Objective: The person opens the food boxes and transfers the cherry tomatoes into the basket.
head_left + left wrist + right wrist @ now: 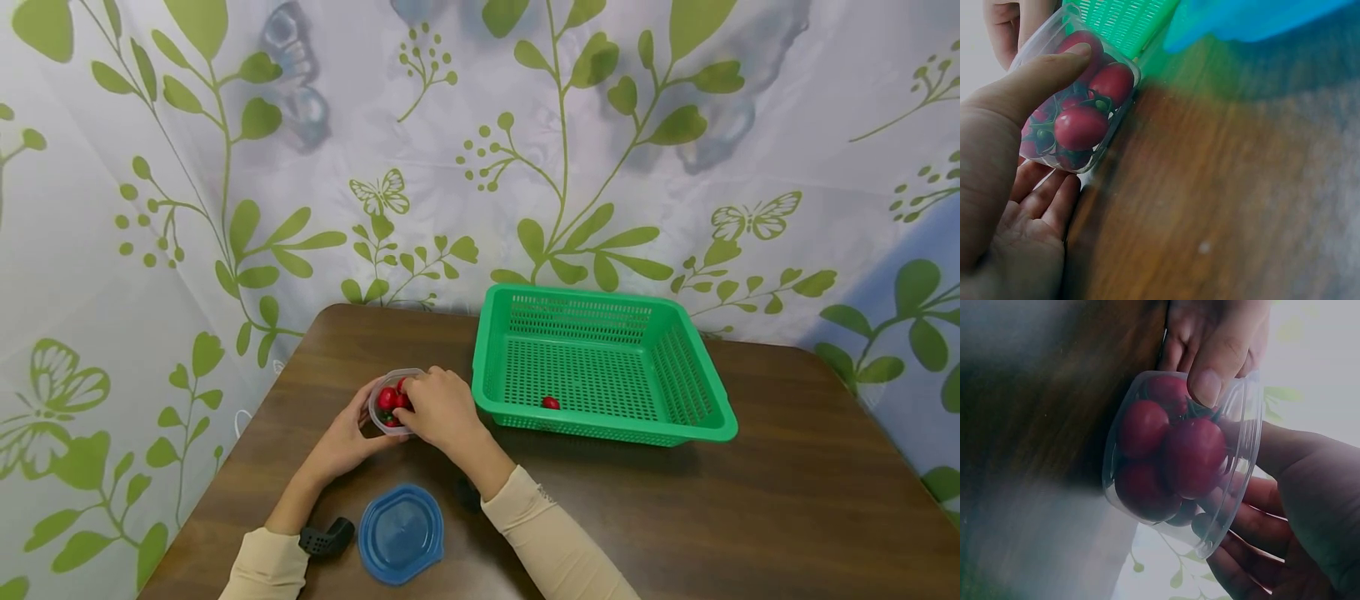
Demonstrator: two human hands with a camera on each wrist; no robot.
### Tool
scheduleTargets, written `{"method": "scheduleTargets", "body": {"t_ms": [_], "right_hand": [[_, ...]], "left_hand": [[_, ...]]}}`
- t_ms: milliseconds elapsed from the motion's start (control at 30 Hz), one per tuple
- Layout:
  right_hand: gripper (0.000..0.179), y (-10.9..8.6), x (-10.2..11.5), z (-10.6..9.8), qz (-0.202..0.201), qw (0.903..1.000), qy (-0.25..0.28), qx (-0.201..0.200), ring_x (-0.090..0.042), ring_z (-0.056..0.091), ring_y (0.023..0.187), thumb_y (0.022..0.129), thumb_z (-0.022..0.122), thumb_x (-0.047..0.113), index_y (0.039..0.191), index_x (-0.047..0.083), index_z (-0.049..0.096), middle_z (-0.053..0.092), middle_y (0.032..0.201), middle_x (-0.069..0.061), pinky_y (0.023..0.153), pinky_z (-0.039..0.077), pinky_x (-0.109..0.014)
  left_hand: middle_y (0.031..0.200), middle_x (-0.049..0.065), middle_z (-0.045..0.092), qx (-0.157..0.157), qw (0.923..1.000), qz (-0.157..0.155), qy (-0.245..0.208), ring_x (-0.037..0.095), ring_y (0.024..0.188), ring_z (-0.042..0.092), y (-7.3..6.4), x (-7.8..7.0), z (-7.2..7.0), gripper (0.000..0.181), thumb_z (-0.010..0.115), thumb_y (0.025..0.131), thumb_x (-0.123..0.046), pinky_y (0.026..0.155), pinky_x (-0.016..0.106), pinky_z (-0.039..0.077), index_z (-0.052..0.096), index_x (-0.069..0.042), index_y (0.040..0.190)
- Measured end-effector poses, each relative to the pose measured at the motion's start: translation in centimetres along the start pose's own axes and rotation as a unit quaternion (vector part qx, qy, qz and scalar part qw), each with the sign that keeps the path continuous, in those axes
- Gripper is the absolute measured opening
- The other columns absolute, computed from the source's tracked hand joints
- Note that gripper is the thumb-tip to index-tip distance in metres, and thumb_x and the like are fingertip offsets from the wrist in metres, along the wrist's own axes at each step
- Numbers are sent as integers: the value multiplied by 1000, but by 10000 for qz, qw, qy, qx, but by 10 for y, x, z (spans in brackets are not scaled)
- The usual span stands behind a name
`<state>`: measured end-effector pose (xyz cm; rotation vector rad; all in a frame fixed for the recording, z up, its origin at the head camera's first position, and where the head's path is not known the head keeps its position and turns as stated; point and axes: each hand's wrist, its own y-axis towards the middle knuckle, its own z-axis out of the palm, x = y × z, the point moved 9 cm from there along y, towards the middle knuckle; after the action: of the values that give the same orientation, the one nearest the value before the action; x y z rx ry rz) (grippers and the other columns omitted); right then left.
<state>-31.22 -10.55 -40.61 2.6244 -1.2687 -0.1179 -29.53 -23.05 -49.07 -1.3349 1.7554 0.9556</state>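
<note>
At the left end of a brown table [750,517], 2 bare hands meet at a small clear tub [390,429] of red tomatoes [387,398] with green stems. The left hand [347,437] grips the tub from its outer side, the thumb laid along 1 wall and the fingers curled on the opposite side. From the other side, the right hand [442,408] reaches over the rim, thumb and fingers bent and partly parted among the tomatoes; whether it has hold of 1 cannot be told. Just right of the grip sits a green basket [711,431] with slotted sides, 1 red tomato [551,402] lying inside near its front wall. Nearer the person than the grip, between the 2 forearms, a blue lid [401,533] lies on the table. Beyond the grip hangs a pale cloth [442,275] printed with green leaves and butterflies. Both arms wear cream sleeves [558,542].
</note>
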Motion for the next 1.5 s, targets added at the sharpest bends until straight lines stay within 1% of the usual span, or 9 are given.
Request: {"method": "scheduleTargets", "body": {"t_ms": [200, 367, 567, 767, 867, 967, 1200, 1367, 1500], "right_hand": [[34, -2, 1, -2, -28, 9999, 53, -104, -15, 62, 79, 91, 76, 48, 105, 18, 79, 76, 87, 4, 72, 55, -29], [31, -5, 1, -9, -46, 9995, 174, -258, -14, 61, 79, 92, 76, 47, 104, 19, 78, 75, 87, 5, 67, 55, -26], [27, -9, 2, -19, -100, 9981, 402, -452, -13, 59, 81, 93, 75, 44, 108, 21, 78, 77, 95, 7, 68, 54, -24], [30, -14, 4, -35, -220, 9948, 649, -756, -13, 60, 83, 93, 77, 42, 111, 18, 78, 78, 100, 5, 71, 54, -22], [29, -16, 4, -44, -291, 9927, 688, -948, -13, 62, 85, 93, 77, 40, 111, 18, 78, 78, 99, 4, 74, 55, -22], [28, -19, 2, -53, -334, 9907, 821, -1028, -13, 63, 87, 92, 77, 38, 111, 17, 78, 78, 99, 4, 77, 57, -22], [29, -22, -13, -66, -155, 9891, 1123, -935, -15, 65, 95, 93, 78, 37, 114, 17, 76, 78, 105, 4, 80, 59, -26], [28, -26, -30, -71, 98, 9865, 1337, -939, -16, 65, 97, 93, 77, 36, 114, 18, 76, 77, 107, 3, 75, 59, -26], [26, -31, -46, -75, 322, 9821, 1539, -1037, -17, 64, 94, 93, 78, 35, 112, 18, 76, 77, 104, 3, 73, 57, -28]], "left_hand": [[157, 14, 45, 23, 10000, 21, -30, 37, 144, 46, 0, -2, 1, 96, 86, 86, -25, 118, 58, 36, 28, -16, 162], [158, 15, 44, 39, 9999, 49, -108, 37, 144, 46, 0, -3, 1, 95, 86, 86, -24, 118, 59, 35, 28, -15, 162], [157, 15, 44, 28, 9999, 35, -91, 38, 143, 47, -1, -2, 1, 95, 86, 87, -23, 118, 60, 36, 28, -14, 161], [156, 16, 45, 16, 10000, -20, -38, 39, 143, 46, -3, -1, 0, 94, 85, 87, -23, 117, 62, 36, 28, -13, 161], [156, 17, 45, 42, 10000, -4, -45, 40, 143, 45, -2, -2, 0, 94, 85, 88, -22, 118, 62, 35, 28, -12, 161], [156, 17, 44, 54, 9999, -8, -84, 40, 144, 45, -1, -3, 0, 94, 85, 87, -21, 118, 62, 34, 28, -13, 161], [157, 15, 44, 2, 10000, 39, -66, 39, 145, 44, 0, -2, 0, 95, 86, 86, -21, 119, 61, 34, 29, -15, 161], [157, 16, 45, -21, 10000, -39, -36, 40, 145, 44, 0, -2, 1, 96, 87, 85, -23, 118, 61, 34, 29, -14, 161], [157, 16, 44, -25, 9999, -120, -53, 40, 146, 43, 0, -1, 1, 97, 88, 84, -25, 119, 61, 33, 29, -15, 161]]}}
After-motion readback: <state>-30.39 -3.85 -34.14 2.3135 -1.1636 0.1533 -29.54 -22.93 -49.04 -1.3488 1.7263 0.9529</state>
